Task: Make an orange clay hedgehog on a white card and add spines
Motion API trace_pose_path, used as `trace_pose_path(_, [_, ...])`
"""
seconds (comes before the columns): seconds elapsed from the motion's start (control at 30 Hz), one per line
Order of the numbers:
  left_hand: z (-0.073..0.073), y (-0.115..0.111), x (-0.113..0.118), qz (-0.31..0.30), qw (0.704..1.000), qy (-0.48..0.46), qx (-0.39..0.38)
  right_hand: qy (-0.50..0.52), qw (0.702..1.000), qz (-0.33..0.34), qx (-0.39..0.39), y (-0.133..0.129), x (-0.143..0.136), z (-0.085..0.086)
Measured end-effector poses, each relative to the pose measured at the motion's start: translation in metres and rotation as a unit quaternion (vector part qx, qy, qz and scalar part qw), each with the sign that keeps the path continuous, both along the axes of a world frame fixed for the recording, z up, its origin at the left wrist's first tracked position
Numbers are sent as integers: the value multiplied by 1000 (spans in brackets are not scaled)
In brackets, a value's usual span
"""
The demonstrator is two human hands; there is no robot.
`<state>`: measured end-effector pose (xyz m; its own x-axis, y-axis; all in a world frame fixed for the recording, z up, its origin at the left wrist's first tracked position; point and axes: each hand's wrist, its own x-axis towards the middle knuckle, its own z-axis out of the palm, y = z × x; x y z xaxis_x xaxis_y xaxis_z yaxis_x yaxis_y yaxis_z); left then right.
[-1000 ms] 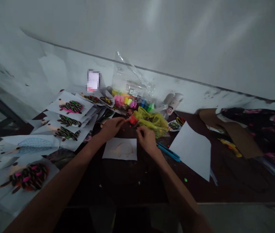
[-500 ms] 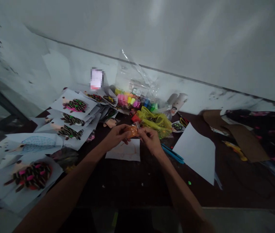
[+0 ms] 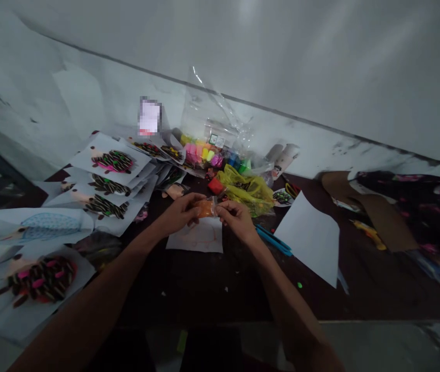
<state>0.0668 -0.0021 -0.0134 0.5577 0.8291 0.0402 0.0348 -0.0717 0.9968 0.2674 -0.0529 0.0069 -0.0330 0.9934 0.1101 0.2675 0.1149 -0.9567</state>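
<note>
A small clear packet with orange contents point(image 3: 205, 208) is held between both hands above the table. My left hand point(image 3: 183, 212) grips its left side, with the fingers closed on it. The thumb and fingers of my right hand point(image 3: 234, 217) pinch the packet's right end. Just below the hands lies a small white sheet point(image 3: 194, 238) with a faint orange outline drawn on it. A yellow net bag point(image 3: 245, 191) sits right behind my right hand, next to a red piece point(image 3: 215, 186).
Paper sheets with hedgehog pictures point(image 3: 113, 161) pile up at the left. Clear bags of colourful clay point(image 3: 212, 155) stand by the wall. Blue scissors point(image 3: 274, 241), a blank white sheet point(image 3: 310, 232), brown cardboard point(image 3: 388, 225) and dark floral cloth point(image 3: 429, 212) lie to the right.
The packet and both hands sit slightly further left in view. More of the packet shows between the fingers. The whole scene has shifted a little up and left.
</note>
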Motion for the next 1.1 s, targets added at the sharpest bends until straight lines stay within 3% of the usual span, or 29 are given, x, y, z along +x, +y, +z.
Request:
trace_pose_path(0.4, [3,0,-1,-5,1000,-11,-10,-33,998,-50,28,4,0,-14])
trace_pose_path(0.57, [2,3,-4,21,999,-3,-26,-93,989,-50,105,-3,-5,-7])
trace_pose_path(0.77, [6,0,-4,6,1000,13,-12,-143,982,-36,119,-7,-5,-2])
trace_pose_path(0.9, [8,-2,-3,-4,999,32,12,-117,986,-26,115,-9,-8,-7])
trace_pose_path(1.1, [5,-2,-1,1,1000,23,-8,31,999,-25,33,-7,-17,-15])
